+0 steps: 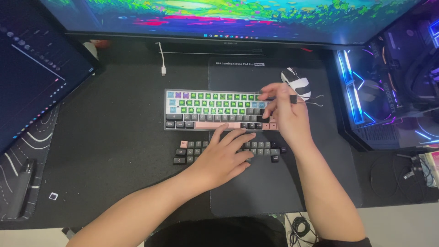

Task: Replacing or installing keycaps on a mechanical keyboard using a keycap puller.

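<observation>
— How is the right hand [284, 110] set, and what is held in it?

— It is closed narrowly around a thin wire keycap puller [305, 99], whose prongs are seen sticking out to the right, just near the white mouse [296, 83]. The fingertips are placed over the right end of the keyboard [215, 110].

— And the left hand [223, 158]?

— It is laid flat with fingers spread wide, nothing gripped, on the loose keycaps [260, 147] that are lined up in rows just near of the keyboard.

— Which way is the keyboard laid from the hands?

— Its long axis is run left to right across the counter [114, 151]. It lies just far of the left hand, while the right hand is already over its right edge, so the right hand is the nearer one.

— What is held in the keyboard?

— Green keycaps fill the far rows, grey ones the near rows, and a pink bar is seen along the near edge. A dark gap may be seen at the right, though this cannot be told for certain.

— And around it?

— A dark mouse pad [256, 192] lies beneath, and a monitor [228, 18] stands far behind.
</observation>
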